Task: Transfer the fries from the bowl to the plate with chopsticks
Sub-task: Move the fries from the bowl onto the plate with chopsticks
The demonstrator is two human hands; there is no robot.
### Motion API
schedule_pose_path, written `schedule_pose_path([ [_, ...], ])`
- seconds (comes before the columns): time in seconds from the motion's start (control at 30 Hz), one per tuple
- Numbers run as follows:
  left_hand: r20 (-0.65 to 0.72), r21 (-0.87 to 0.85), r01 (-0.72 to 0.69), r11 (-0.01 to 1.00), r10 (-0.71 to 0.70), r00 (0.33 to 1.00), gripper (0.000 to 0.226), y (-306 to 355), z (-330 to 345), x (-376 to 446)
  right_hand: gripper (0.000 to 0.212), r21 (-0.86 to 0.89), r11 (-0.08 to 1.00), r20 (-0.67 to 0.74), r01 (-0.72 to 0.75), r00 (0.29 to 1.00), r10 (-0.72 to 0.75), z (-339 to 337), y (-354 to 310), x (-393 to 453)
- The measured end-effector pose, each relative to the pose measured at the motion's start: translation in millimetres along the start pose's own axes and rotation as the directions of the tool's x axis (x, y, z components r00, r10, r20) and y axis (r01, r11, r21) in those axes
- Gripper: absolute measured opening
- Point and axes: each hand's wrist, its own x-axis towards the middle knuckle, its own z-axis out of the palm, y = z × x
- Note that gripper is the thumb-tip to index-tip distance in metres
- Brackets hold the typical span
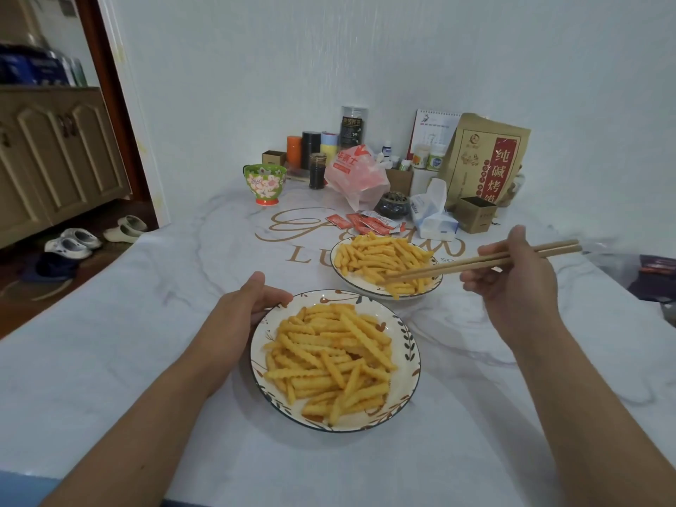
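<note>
Two dishes of fries sat on the tabletop (pixel 146 323). Her left hand (pixel 245 305) gripped the near bowl (pixel 404 345) (steadying it), while the right hand (pixel 512 283) pinched chopsticks (pixel 475 263) whose tips seemingly touched fries (pixel 376 256) on the far plate (pixel 431 283).

Golden crinkle fries (pixel 331 356) fill a white bowl (pixel 406 364) (leaf-patterned rim) on marbled table (pixel 146 323).
</note>
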Motion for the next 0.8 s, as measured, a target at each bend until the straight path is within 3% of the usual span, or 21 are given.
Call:
schedule_pose_path([
  [0.2,0.004,-0.002,-0.01,1.0,0.01,1.0,0.063,-2,-2,-1,0.051,-0.234,0.972,0.095,-0.014,0.995,0.037,2,3,-2],
  [0.47,0.003,-0.025,0.018,1.0,-0.018,1.0,0.062,-2,0,1,0.036,-0.136,0.989,0.03,0.061,0.998,-0.057,4,9,-2],
  [0.8,-0.005,-0.009,0.022,1.0,-0.022,1.0,0.062,0,1,-1,0.026,-0.413,0.877,0.267,0.245,0.953,-0.141,43,56,-12],
])
